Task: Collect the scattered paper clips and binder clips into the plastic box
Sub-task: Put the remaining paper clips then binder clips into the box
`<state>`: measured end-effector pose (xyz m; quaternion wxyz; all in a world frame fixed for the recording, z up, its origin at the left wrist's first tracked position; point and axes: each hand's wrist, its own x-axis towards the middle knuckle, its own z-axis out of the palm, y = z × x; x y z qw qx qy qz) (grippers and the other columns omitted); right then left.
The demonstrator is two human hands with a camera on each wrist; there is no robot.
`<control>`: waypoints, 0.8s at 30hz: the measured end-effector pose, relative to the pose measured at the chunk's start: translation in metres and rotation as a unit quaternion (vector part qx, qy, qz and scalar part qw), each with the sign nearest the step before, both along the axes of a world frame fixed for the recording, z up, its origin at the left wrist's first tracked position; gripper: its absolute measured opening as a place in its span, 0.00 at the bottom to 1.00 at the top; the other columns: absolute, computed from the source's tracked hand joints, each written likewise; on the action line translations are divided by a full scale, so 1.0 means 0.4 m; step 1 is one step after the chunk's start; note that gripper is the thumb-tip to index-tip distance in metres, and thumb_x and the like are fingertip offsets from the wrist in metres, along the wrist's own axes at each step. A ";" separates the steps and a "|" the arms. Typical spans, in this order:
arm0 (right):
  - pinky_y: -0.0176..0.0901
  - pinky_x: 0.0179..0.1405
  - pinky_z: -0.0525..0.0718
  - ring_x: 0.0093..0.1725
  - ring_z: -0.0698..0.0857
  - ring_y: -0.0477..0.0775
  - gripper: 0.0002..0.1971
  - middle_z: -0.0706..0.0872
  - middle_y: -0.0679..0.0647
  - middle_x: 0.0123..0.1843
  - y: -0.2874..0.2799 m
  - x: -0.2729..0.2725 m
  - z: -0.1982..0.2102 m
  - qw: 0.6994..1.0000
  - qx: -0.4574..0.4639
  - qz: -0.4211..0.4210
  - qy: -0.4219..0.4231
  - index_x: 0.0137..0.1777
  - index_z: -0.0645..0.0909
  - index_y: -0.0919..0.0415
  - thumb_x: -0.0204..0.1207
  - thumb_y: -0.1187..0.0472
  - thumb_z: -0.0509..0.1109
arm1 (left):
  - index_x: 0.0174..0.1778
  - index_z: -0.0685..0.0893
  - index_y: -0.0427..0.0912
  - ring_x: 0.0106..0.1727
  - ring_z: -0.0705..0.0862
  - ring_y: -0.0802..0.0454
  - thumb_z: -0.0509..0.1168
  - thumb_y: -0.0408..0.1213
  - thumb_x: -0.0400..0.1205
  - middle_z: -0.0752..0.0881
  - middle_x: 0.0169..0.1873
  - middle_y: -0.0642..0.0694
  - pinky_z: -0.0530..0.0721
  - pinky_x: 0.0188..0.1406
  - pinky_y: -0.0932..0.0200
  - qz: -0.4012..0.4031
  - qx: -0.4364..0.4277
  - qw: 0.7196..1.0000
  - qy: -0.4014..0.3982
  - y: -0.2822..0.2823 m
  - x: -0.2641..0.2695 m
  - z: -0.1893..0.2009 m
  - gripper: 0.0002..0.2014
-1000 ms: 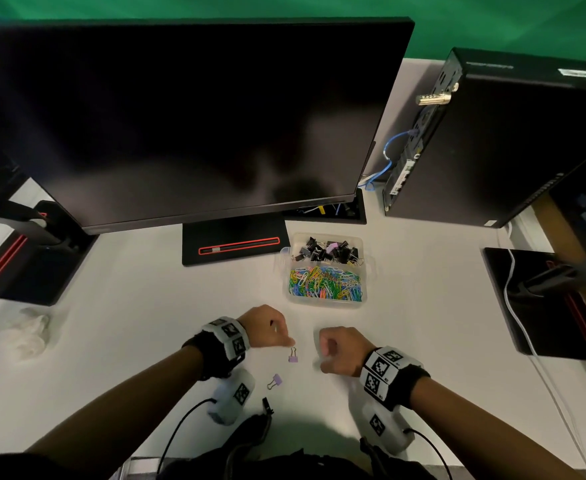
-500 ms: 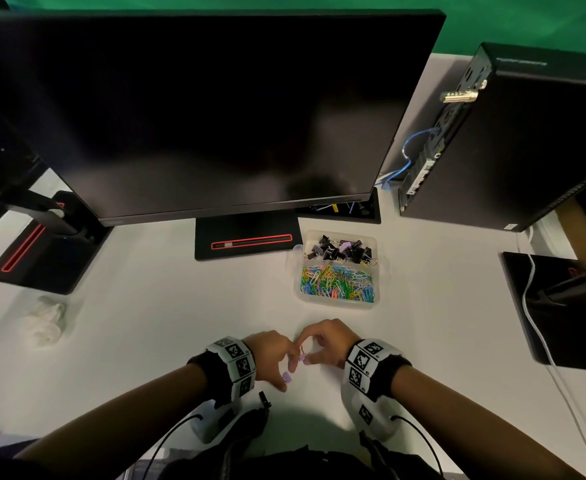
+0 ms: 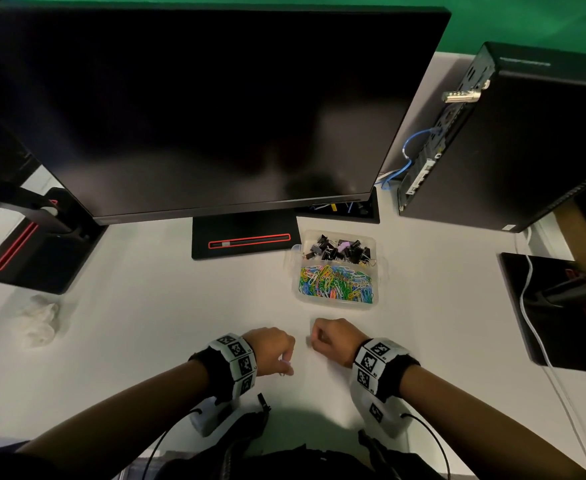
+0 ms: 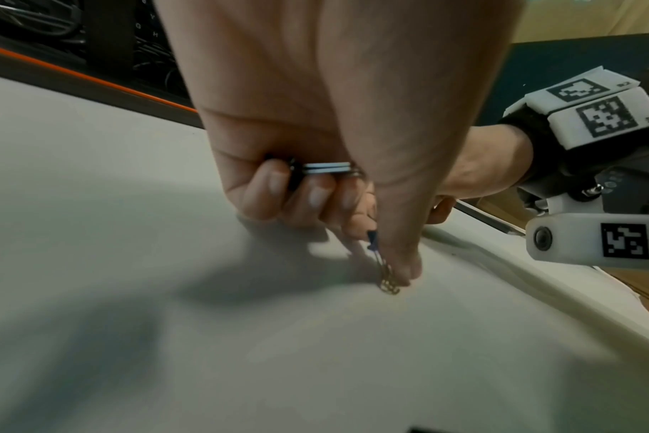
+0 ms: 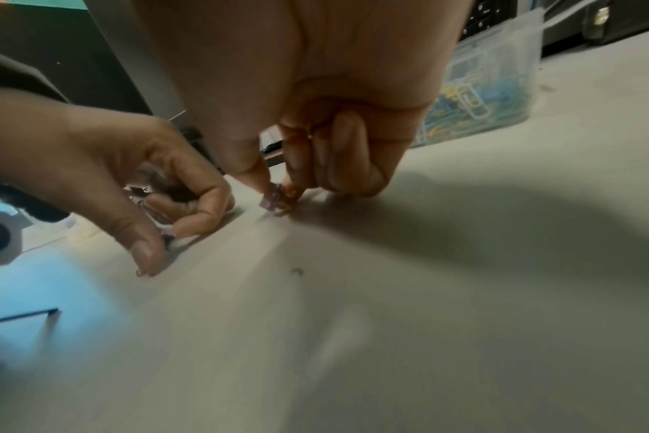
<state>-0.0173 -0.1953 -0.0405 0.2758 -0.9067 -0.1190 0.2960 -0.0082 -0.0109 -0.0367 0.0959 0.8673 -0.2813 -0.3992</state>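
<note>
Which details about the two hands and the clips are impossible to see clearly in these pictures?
- Head view: the clip under the left hand is mostly hidden by its knuckles.
- Left wrist view: how many clips sit in the curled fingers; the palm covers them.
- Right wrist view: the small purple clip at the right hand is blurred.
- Plastic box: clip count, too small.

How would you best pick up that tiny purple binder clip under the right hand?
Pinch the purple binder clip across its wire handles, coming straight down from above. It lies low on the white desk, so its body offers little to grasp, while the handles stick up. The right hand does roughly that, thumb and forefinger closing on the clip's top.
</note>
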 end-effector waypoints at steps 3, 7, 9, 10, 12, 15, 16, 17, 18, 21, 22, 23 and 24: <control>0.42 0.32 0.67 0.36 0.74 0.52 0.07 0.75 0.49 0.32 -0.019 0.035 0.028 1.000 0.011 -0.026 -0.003 0.39 0.70 0.55 0.78 0.59 0.61 | 0.43 0.73 0.43 0.53 0.81 0.40 0.59 0.46 0.83 0.85 0.51 0.38 0.75 0.50 0.55 0.049 -0.017 0.999 0.010 -0.006 0.011 0.020 0.10; 0.37 0.30 0.69 0.33 0.72 0.50 0.16 0.72 0.49 0.30 -0.056 0.130 0.093 0.989 0.058 -0.129 -0.043 0.31 0.65 0.52 0.81 0.61 0.57 | 0.35 0.64 0.48 0.38 0.76 0.48 0.56 0.37 0.84 0.79 0.37 0.42 0.72 0.40 0.59 0.151 -0.121 0.980 0.046 -0.026 0.062 0.035 0.12; 0.35 0.28 0.69 0.30 0.70 0.47 0.15 0.72 0.49 0.31 -0.075 0.179 0.127 0.980 0.058 -0.183 -0.060 0.32 0.67 0.54 0.82 0.60 0.54 | 0.34 0.65 0.52 0.28 0.75 0.56 0.55 0.33 0.85 0.75 0.31 0.47 0.73 0.29 0.65 0.223 -0.178 0.954 0.090 -0.048 0.102 0.058 0.14; 0.36 0.28 0.68 0.30 0.70 0.46 0.14 0.73 0.49 0.32 -0.086 0.203 0.140 0.974 0.053 -0.208 -0.070 0.34 0.69 0.56 0.82 0.59 0.54 | 0.36 0.68 0.52 0.22 0.72 0.61 0.53 0.31 0.85 0.72 0.29 0.49 0.70 0.20 0.69 0.258 -0.202 0.937 0.121 -0.062 0.124 0.074 0.14; 0.39 0.32 0.69 0.34 0.74 0.49 0.10 0.77 0.51 0.36 -0.108 0.244 0.153 0.963 0.043 -0.253 -0.081 0.39 0.72 0.59 0.82 0.60 0.55 | 0.37 0.74 0.49 0.15 0.67 0.64 0.51 0.30 0.85 0.70 0.25 0.49 0.64 0.13 0.72 0.322 -0.238 0.901 0.170 -0.094 0.171 0.108 0.14; 0.46 0.40 0.78 0.37 0.78 0.57 0.08 0.81 0.58 0.40 -0.128 0.285 0.152 0.947 0.039 -0.311 -0.064 0.40 0.75 0.59 0.79 0.60 0.59 | 0.37 0.79 0.43 0.17 0.71 0.62 0.53 0.32 0.86 0.73 0.26 0.48 0.71 0.16 0.70 0.400 -0.292 0.846 0.196 -0.138 0.239 0.142 0.14; 0.46 0.39 0.80 0.33 0.79 0.55 0.09 0.83 0.58 0.40 -0.131 0.292 0.149 0.945 0.042 -0.320 -0.059 0.38 0.75 0.57 0.79 0.60 0.59 | 0.37 0.79 0.40 0.20 0.72 0.59 0.53 0.31 0.85 0.73 0.27 0.46 0.73 0.17 0.68 0.440 -0.313 0.811 0.225 -0.151 0.258 0.151 0.13; 0.43 0.36 0.80 0.29 0.79 0.53 0.09 0.85 0.58 0.39 -0.132 0.297 0.149 0.944 0.042 -0.323 -0.055 0.36 0.75 0.55 0.79 0.60 0.59 | 0.37 0.79 0.37 0.23 0.74 0.55 0.55 0.29 0.85 0.74 0.29 0.44 0.76 0.19 0.67 0.480 -0.328 0.777 0.240 -0.162 0.272 0.159 0.12; 0.42 0.34 0.80 0.28 0.79 0.52 0.09 0.86 0.58 0.39 -0.133 0.303 0.148 0.944 0.041 -0.322 -0.057 0.36 0.75 0.54 0.78 0.61 0.60 | 0.38 0.79 0.36 0.27 0.77 0.52 0.56 0.28 0.84 0.75 0.32 0.42 0.81 0.23 0.64 0.514 -0.343 0.746 0.249 -0.173 0.289 0.158 0.11; 0.47 0.40 0.86 0.31 0.83 0.55 0.07 0.88 0.62 0.41 -0.129 0.317 0.150 0.939 0.048 -0.337 -0.044 0.44 0.81 0.60 0.78 0.64 0.61 | 0.38 0.78 0.39 0.41 0.82 0.47 0.56 0.28 0.84 0.81 0.41 0.41 0.86 0.48 0.53 0.546 -0.359 0.712 0.255 -0.208 0.312 0.165 0.10; 0.44 0.36 0.87 0.29 0.82 0.54 0.08 0.87 0.61 0.41 -0.127 0.319 0.150 0.935 0.064 -0.348 -0.029 0.47 0.82 0.62 0.78 0.65 0.61 | 0.39 0.78 0.37 0.42 0.82 0.46 0.56 0.28 0.84 0.80 0.42 0.40 0.84 0.50 0.52 0.564 -0.367 0.694 0.257 -0.215 0.317 0.164 0.10; 0.39 0.32 0.85 0.28 0.82 0.52 0.09 0.87 0.60 0.41 -0.125 0.319 0.152 0.934 0.069 -0.349 -0.018 0.50 0.82 0.63 0.79 0.66 0.61 | 0.41 0.79 0.34 0.43 0.81 0.44 0.56 0.27 0.84 0.80 0.41 0.39 0.83 0.49 0.53 0.584 -0.373 0.672 0.260 -0.220 0.318 0.168 0.09; 0.36 0.31 0.84 0.30 0.83 0.53 0.10 0.88 0.61 0.43 -0.124 0.321 0.149 0.937 0.070 -0.341 -0.017 0.52 0.82 0.63 0.79 0.66 0.60 | 0.43 0.80 0.32 0.43 0.81 0.43 0.56 0.26 0.84 0.80 0.42 0.38 0.83 0.48 0.54 0.598 -0.378 0.656 0.262 -0.223 0.322 0.165 0.08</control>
